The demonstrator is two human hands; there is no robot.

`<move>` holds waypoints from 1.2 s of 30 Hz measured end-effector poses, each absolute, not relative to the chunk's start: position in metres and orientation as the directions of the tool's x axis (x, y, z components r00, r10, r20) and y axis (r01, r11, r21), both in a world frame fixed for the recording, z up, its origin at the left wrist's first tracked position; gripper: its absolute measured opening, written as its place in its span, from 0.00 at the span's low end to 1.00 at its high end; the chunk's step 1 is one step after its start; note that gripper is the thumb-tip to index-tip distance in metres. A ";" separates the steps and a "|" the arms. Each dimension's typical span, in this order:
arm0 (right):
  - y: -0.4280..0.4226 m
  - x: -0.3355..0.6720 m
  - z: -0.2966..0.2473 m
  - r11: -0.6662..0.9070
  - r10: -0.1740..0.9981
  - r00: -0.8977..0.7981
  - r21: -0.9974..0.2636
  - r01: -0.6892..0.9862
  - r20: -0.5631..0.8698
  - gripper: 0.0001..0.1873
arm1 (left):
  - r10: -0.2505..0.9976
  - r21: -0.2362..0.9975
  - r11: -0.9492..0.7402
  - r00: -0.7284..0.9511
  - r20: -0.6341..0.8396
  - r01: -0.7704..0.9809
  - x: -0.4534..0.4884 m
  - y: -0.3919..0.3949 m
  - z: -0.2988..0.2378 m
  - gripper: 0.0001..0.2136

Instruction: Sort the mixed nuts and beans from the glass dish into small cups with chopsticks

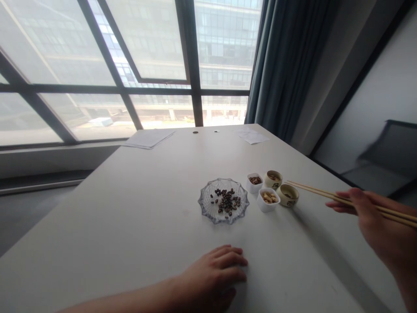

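My right hand (379, 224) is closed around a pair of wooden chopsticks (314, 190), held in the air at the right. Their tips are near the rim of a small ceramic cup (288, 202), with nothing visible between them. My left hand (223, 271) lies on the table, fingers loosely apart and holding nothing. Just beyond it sits a scalloped glass dish (207, 211) with many dark, shiny beans (228, 201) in it. Beside the dish stand a white cup of pale nuts (269, 198), a white cup of reddish-brown pieces (254, 180), and a second ceramic cup (272, 184) with some contents.
The white table (156, 208) reaches toward large windows. Papers (150, 138) lie at its far left corner, and another sheet (252, 136) at the far right. A dark curtain (286, 65) hangs behind. At the right is a blurred dark chair (391, 145).
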State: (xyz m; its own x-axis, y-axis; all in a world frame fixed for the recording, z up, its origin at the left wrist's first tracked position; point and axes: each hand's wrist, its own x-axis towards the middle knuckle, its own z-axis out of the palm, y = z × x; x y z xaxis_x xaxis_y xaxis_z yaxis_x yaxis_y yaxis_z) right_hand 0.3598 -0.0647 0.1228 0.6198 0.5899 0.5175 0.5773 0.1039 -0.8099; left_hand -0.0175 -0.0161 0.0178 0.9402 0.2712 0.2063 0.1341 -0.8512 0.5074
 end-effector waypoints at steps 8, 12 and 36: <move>-0.031 0.287 0.099 0.327 0.921 0.071 -0.857 0.399 0.384 0.18 | 0.268 0.486 -0.865 0.935 0.230 0.128 -0.017 -0.017 0.017 0.15; -0.013 0.273 0.083 0.286 0.947 0.023 -0.875 0.391 0.320 0.20 | 0.268 0.478 -0.869 0.933 0.239 0.127 -0.017 -0.017 0.017 0.15; -0.067 0.364 0.101 0.115 0.573 0.682 -0.869 0.482 0.454 0.19 | 0.269 0.513 -0.849 0.941 0.208 0.129 -0.018 -0.016 0.017 0.18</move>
State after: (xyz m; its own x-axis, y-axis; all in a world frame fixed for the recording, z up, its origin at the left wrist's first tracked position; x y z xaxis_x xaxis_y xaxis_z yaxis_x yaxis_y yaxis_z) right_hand 0.3643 -0.0668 0.1010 0.6821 0.5733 0.4540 0.4815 0.1151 -0.8688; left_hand -0.0181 -0.0161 0.0172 0.9406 0.2685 0.2080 0.1290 -0.8489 0.5126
